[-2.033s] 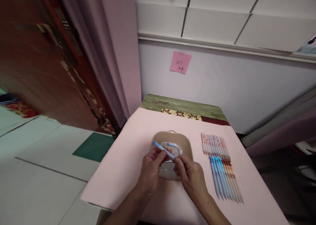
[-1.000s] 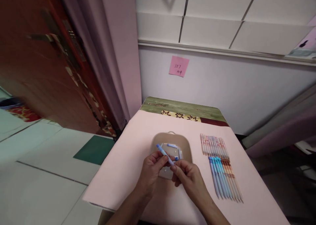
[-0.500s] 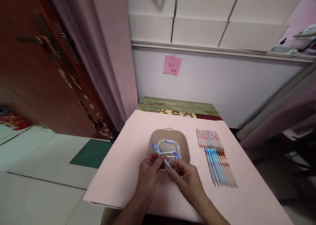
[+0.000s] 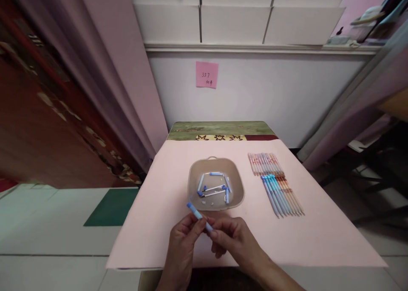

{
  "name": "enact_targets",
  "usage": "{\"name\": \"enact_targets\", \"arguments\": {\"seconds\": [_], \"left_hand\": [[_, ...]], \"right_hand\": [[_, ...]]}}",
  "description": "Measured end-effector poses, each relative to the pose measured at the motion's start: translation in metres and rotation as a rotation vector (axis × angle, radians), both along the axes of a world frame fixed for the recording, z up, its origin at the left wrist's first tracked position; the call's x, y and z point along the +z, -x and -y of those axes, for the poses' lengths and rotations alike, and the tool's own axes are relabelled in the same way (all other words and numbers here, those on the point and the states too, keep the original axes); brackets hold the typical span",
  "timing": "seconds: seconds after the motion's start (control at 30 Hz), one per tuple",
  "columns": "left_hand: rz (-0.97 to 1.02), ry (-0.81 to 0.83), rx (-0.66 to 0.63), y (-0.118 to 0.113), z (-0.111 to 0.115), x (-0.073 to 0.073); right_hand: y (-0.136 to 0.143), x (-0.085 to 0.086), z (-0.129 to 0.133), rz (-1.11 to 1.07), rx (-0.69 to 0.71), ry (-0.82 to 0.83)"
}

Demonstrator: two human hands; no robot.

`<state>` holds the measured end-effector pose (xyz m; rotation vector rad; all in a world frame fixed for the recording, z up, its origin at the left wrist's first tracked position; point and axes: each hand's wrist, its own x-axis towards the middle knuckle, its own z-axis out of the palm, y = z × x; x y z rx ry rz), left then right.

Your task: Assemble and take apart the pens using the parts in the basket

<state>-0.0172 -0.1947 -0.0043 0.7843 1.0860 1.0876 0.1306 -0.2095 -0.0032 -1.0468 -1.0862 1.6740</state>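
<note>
My left hand (image 4: pixel 186 235) pinches a light blue pen barrel (image 4: pixel 196 213) around its middle, with the darker blue end pointing up and left. The fingers of my right hand (image 4: pixel 234 240) are closed on the lower right end of the same barrel, covering that tip. Just beyond the hands stands a beige plastic bin (image 4: pixel 194 174). Inside lie several blue pen parts (image 4: pixel 227 183), a couple of thin white refills (image 4: pixel 214 193) with blue ends, and tiny whitish bits.
To the right, a row of blue pens (image 4: pixel 276 197) lies beside orange-brown pens (image 4: pixel 291 197), with a row of pinkish pens (image 4: pixel 264 163) behind. A pink cloth (image 4: pixel 153 227) covers the table. A pink note (image 4: pixel 207 74) is stuck on the wall.
Both hands have drawn back from above the bin toward the table's near edge, still holding the pen barrel. The bin's contents are now more visible. The camera view has shifted.
</note>
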Motion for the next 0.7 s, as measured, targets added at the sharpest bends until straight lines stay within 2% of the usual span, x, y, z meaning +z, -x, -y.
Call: {"name": "enact_targets", "arguments": {"seconds": [0.07, 0.17, 0.27, 0.33, 0.43, 0.47, 0.53, 0.6, 0.63, 0.7], "left_hand": [[-0.049, -0.004, 0.007, -0.001, 0.003, 0.002], [-0.109, -0.019, 0.031, -0.007, 0.005, 0.007], [-0.188, -0.062, -0.052, -0.009, -0.003, 0.015], [-0.291, -0.149, -0.115, -0.004, -0.02, 0.022], [-0.601, -0.421, 0.027, 0.006, -0.059, 0.031], [-0.773, -0.513, 0.009, 0.007, -0.073, 0.031], [-1.103, -0.645, -0.205, 0.004, -0.1, 0.029], [-1.334, -0.674, -0.46, -0.006, -0.12, 0.021], [-1.408, -0.634, -0.577, -0.013, -0.126, 0.017], [-1.447, -0.577, -0.685, -0.025, -0.134, 0.007]], "right_hand": [[0.0, -0.001, 0.002, -0.065, 0.032, 0.048], [-0.002, -0.001, 0.003, -0.052, 0.016, 0.01], [-0.007, -0.002, 0.004, 0.022, -0.027, -0.066], [-0.014, -0.004, 0.004, 0.038, -0.088, -0.08], [-0.027, -0.007, 0.004, 0.011, -0.185, -0.059], [-0.032, -0.008, 0.004, 0.005, -0.204, -0.046], [-0.039, -0.01, 0.003, -0.002, -0.229, -0.007], [-0.044, -0.012, 0.004, -0.017, -0.248, 0.045], [-0.046, -0.012, 0.004, -0.027, -0.258, 0.068], [-0.05, -0.011, 0.006, -0.049, -0.27, 0.099]]}}
